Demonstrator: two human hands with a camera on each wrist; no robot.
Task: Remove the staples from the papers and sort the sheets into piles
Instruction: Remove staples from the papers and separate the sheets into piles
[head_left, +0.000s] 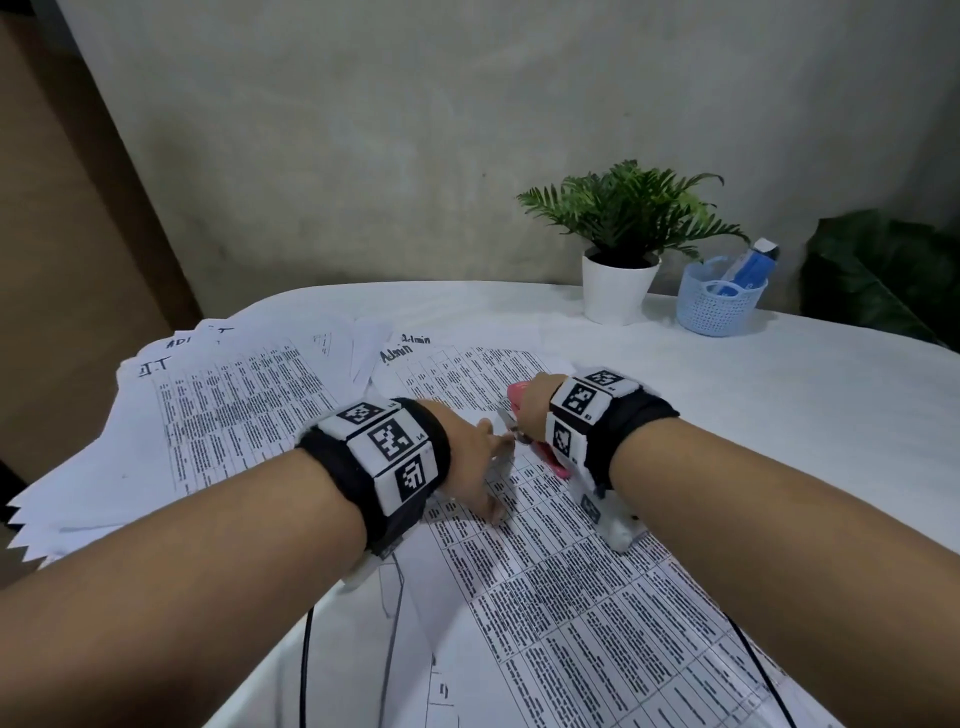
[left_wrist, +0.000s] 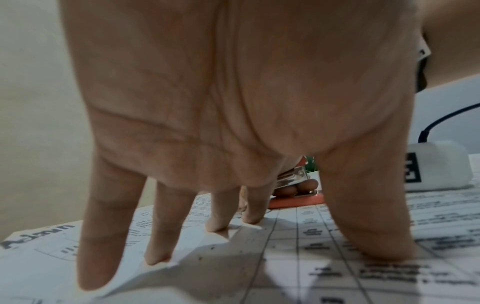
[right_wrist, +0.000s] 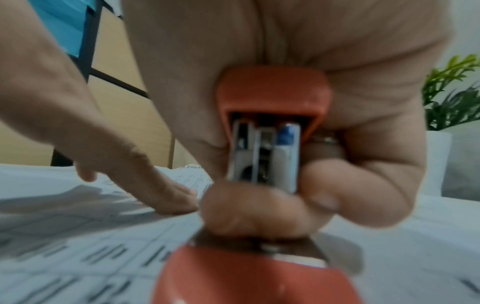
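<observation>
A printed table sheet (head_left: 566, 587) lies in front of me, over more sheets marked "Admin" (head_left: 397, 353). My left hand (head_left: 480, 457) presses straight, spread fingers (left_wrist: 166, 236) and the thumb down on its folded corner (left_wrist: 221, 257). My right hand (head_left: 530, 405) grips an orange-red stapler (right_wrist: 272, 98) with metal jaws (head_left: 511, 428), its rear end low over the paper right beside the left fingers. In the left wrist view the stapler (left_wrist: 298, 199) shows just behind my fingers. Whether a staple is caught, I cannot tell.
A fanned pile of sheets marked "I.T" (head_left: 208, 410) lies at the left. A potted plant (head_left: 621, 260) and a blue basket (head_left: 719, 306) with a blue item stand at the back right of the white table (head_left: 779, 415). Black cables (head_left: 306, 660) trail from my wrists.
</observation>
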